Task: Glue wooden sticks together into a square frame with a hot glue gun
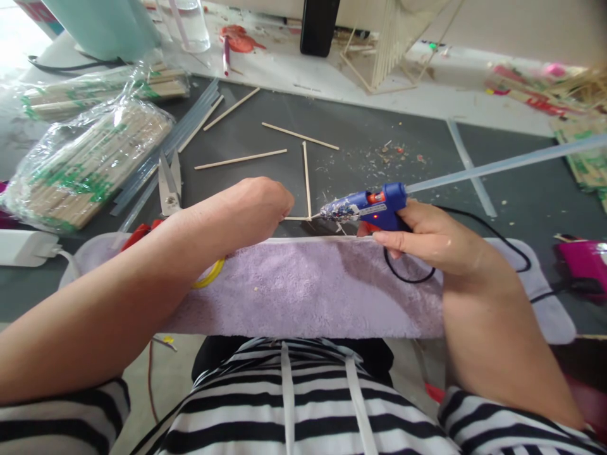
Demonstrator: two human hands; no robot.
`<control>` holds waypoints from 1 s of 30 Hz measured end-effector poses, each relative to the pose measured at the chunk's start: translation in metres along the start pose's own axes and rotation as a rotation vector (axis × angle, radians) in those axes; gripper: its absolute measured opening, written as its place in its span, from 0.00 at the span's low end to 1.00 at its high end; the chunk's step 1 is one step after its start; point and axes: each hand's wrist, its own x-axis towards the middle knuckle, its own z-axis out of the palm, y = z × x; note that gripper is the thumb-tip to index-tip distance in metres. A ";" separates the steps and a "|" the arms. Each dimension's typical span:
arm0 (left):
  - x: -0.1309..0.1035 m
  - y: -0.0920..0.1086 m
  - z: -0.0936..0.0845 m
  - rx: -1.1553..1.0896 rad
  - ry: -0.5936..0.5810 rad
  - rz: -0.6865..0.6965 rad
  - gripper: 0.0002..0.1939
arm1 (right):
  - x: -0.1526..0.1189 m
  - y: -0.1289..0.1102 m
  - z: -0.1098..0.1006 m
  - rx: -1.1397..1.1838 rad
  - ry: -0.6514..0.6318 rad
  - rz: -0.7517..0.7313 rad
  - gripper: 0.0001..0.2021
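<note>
My right hand [422, 237] is wrapped round the handle of a blue hot glue gun [365, 208], its red light lit and a long clear glue stick [502, 165] feeding into its back. The nozzle touches the corner where an upright-lying wooden stick [306, 180] meets a second stick [298, 218]. That second stick runs left into the closed fingers of my left hand [265, 205], which hide its far end. Behind them, three loose wooden sticks [241, 159] lie on the dark grey mat [256, 189].
Scissors [169, 186], clear glue sticks [165, 136] and plastic-wrapped stick bundles [95, 158] lie at left. A lilac towel [303, 287] covers the front edge. The gun's black cable [493, 227] loops at right. A stick frame [384, 50] and black phone [320, 25] stand behind.
</note>
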 end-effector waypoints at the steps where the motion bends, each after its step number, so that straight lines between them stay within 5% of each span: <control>1: 0.000 0.000 0.000 0.000 0.002 0.001 0.16 | 0.000 0.001 0.000 0.006 -0.001 -0.004 0.11; 30: 0.001 -0.001 0.002 0.013 0.036 0.026 0.15 | 0.002 -0.004 0.004 0.055 0.004 0.012 0.09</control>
